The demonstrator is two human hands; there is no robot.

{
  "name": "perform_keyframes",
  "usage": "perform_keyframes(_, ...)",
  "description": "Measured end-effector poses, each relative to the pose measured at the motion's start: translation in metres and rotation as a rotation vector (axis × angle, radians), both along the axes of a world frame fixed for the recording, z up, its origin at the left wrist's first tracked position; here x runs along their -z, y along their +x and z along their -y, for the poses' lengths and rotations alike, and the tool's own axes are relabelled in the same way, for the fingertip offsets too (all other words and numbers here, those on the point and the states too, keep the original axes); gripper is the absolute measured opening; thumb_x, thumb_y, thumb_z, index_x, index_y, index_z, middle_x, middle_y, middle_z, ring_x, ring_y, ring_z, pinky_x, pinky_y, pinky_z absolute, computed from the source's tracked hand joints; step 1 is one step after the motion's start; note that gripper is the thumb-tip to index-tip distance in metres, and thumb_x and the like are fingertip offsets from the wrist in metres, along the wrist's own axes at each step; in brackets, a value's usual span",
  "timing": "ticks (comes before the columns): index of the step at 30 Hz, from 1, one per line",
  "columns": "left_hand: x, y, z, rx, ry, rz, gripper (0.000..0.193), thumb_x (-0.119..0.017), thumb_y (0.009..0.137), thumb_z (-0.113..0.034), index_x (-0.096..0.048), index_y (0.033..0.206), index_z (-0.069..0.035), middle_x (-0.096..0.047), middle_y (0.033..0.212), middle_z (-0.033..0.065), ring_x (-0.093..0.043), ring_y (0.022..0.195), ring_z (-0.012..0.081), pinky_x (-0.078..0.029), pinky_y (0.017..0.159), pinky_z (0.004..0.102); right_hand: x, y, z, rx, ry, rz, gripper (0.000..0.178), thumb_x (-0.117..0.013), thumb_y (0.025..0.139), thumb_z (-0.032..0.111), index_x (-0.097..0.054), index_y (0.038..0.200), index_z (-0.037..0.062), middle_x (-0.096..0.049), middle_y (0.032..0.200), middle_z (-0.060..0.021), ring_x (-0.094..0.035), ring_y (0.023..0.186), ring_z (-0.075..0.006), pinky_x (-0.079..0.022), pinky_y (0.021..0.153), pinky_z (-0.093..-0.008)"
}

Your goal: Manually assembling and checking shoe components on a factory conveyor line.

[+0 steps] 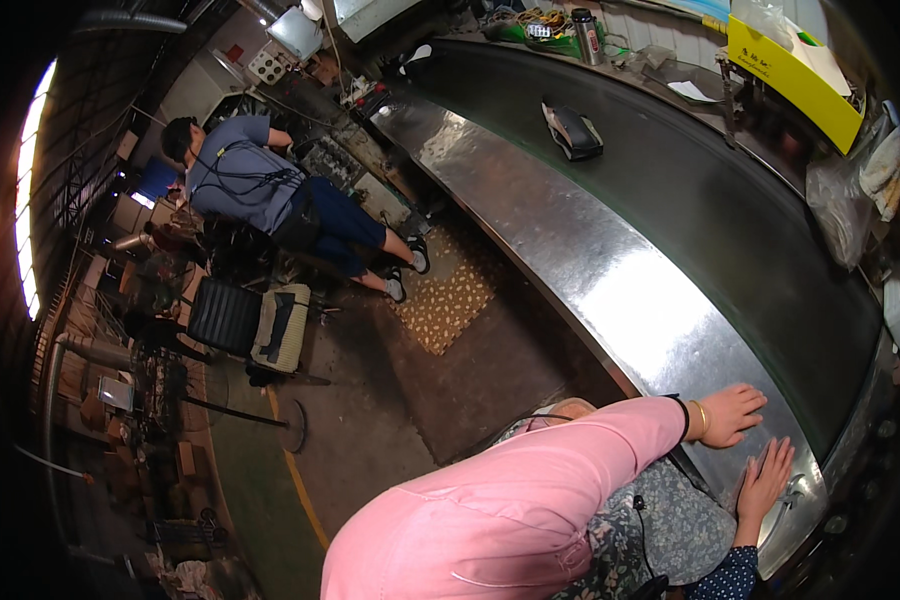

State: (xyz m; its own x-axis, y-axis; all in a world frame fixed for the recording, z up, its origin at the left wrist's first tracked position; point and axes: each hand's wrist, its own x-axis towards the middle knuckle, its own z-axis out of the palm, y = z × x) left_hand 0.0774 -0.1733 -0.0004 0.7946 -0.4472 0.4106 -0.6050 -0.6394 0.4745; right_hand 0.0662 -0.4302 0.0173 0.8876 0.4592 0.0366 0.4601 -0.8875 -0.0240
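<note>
My left hand (730, 415), in a pink sleeve with a gold bangle at the wrist, lies on the shiny steel ledge (560, 230) with its fingers stretched out. Close beside it rests my right hand (767, 475), its fingers also straight and its sleeve dark with white dots. Neither one holds anything. Along the ledge runs a dark conveyor belt (720, 210). On the belt, well away from my hands toward the far end, sits a dark shoe (573, 132) with a pale edge. A small black-and-white item (417, 57) shows farther off, too small to make out.
A yellow box (795, 80), a thermos (586, 37) and white paper (692, 92) stand along the shelf beyond the belt. A clear plastic bag (838, 215) hangs at right. Across the floor a person (245, 175) works at a machine, near a black chair (222, 315).
</note>
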Motion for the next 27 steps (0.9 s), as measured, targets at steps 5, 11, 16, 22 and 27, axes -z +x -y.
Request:
perform_keyframes(5,0.0006,0.0006,0.0015,0.0,0.002,0.005,0.054,-0.063,0.081,-0.032,-0.063,0.124,-0.001,-0.048,0.14,0.0247,-0.042,0.135,0.0376,-0.028,0.115,0.0476,0.0012,-0.0001,0.0011,0.008,0.014,-0.001,0.058,-0.049,0.1,0.036,-0.04,0.151,0.0094,-0.027,0.163,-0.0126,-0.022,0.15,-0.0357,-0.017,0.121,-0.05)
perform_keyframes(11,0.0009,0.001,0.001,-0.005,0.006,0.016,0.053,-0.063,0.08,-0.032,-0.063,0.124,-0.001,-0.049,0.14,0.0246,-0.042,0.134,0.0375,-0.029,0.115,0.0476,-0.0002,0.0005,-0.0003,0.017,0.022,-0.022,0.058,-0.049,0.1,0.035,-0.04,0.151,0.01,-0.026,0.163,-0.012,-0.021,0.15,-0.0353,-0.017,0.121,-0.0501)
perform_keyframes(16,-0.0009,0.0011,-0.0001,-0.001,0.01,0.014,0.053,-0.063,0.081,-0.032,-0.063,0.124,-0.001,-0.049,0.14,0.0245,-0.042,0.134,0.0375,-0.029,0.115,0.0476,-0.0008,0.0009,-0.0012,0.019,0.007,-0.028,0.059,-0.049,0.1,0.036,-0.039,0.152,0.0106,-0.025,0.164,-0.0119,-0.02,0.151,-0.0351,-0.016,0.121,-0.0505)
perform_keyframes(22,-0.001,-0.0003,-0.0016,0.0,0.007,0.006,0.053,-0.062,0.081,-0.033,-0.063,0.124,-0.001,-0.048,0.14,0.0244,-0.042,0.135,0.0374,-0.028,0.116,0.0477,0.0026,0.0007,-0.0012,0.011,0.01,-0.018,0.059,-0.048,0.1,0.036,-0.039,0.152,0.0113,-0.025,0.164,-0.0119,-0.02,0.151,-0.0356,-0.016,0.121,-0.0509)
perform_keyframes(27,0.001,0.0003,-0.0006,0.0,0.007,-0.007,0.053,-0.063,0.081,-0.032,-0.063,0.124,-0.001,-0.048,0.141,0.0244,-0.041,0.135,0.0373,-0.027,0.116,0.0476,0.0013,0.0002,-0.0017,0.006,0.013,-0.014,0.058,-0.049,0.1,0.035,-0.039,0.151,0.01,-0.026,0.163,-0.0129,-0.021,0.15,-0.0363,-0.017,0.121,-0.0511)
